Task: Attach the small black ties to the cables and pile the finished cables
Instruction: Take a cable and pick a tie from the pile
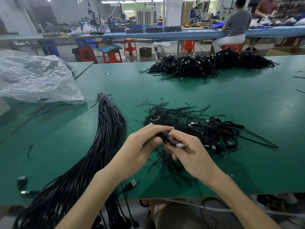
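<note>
Left grip [143, 142] and right grip [189, 152] both pinch one small coiled cable [164, 138], held just over the near edge of the tie heap [173, 113] on the green surface [247, 100].

Judgement: the coil is light, soft and springy. It likely unwinds if released, so hold it across the loops.

Straight bundle [107, 138] lies left of the heap, and the finished pile [206, 65] is well beyond it.
</note>
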Demonstrator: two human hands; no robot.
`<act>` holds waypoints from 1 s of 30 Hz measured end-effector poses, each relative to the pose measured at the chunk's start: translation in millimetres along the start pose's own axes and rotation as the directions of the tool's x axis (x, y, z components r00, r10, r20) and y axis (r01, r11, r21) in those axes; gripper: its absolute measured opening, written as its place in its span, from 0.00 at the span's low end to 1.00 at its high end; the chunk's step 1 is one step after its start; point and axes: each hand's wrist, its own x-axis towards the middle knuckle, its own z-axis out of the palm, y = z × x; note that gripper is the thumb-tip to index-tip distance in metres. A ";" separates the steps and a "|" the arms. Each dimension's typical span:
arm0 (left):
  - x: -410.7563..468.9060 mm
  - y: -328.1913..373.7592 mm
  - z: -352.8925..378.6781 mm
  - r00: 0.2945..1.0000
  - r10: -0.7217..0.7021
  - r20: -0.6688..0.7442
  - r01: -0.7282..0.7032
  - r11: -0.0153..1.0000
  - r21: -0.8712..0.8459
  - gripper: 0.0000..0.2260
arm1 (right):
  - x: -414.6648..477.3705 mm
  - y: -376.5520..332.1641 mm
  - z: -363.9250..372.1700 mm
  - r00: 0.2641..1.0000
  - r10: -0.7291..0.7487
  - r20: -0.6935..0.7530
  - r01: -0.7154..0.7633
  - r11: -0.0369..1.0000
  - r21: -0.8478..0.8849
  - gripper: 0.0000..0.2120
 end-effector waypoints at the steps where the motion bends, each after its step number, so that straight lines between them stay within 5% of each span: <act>1: 0.7 1.4 0.4 0.998 -0.007 -0.067 0.008 1.000 0.015 0.11 | -0.3 -1.0 1.4 1.000 0.011 -0.014 -0.010 0.999 0.033 0.07; 7: 4.6 15.9 12.0 0.966 -0.090 -0.243 0.123 0.985 0.124 0.11 | 0.3 -2.8 7.8 0.992 -0.005 -0.125 0.009 0.999 0.033 0.11; 12: 7.2 24.3 20.4 0.905 -0.324 -0.277 0.353 0.933 0.062 0.10 | 6.0 -1.9 12.5 0.984 -0.016 -0.175 0.014 1.000 -0.012 0.13; 16: 9.3 26.1 16.4 0.869 -0.463 -0.176 0.456 0.887 -0.081 0.11 | 7.1 -1.3 10.1 0.979 -0.095 -0.179 0.060 0.980 -0.190 0.11; 21: 9.4 22.2 3.5 0.843 -0.539 0.005 0.538 0.842 -0.020 0.12 | 5.3 0.0 6.1 0.989 -0.139 -0.050 0.100 0.881 -0.461 0.11; 24: 12.2 20.4 -2.3 0.843 -0.528 0.103 0.534 0.844 -0.042 0.13 | 2.1 -0.8 6.1 0.991 -0.134 -0.018 0.110 0.875 -0.472 0.11; 30: 6.8 13.8 2.0 0.826 -0.542 0.156 0.555 0.736 -0.388 0.15 | -1.8 -0.8 8.3 0.996 -0.085 0.016 0.083 0.891 -0.446 0.13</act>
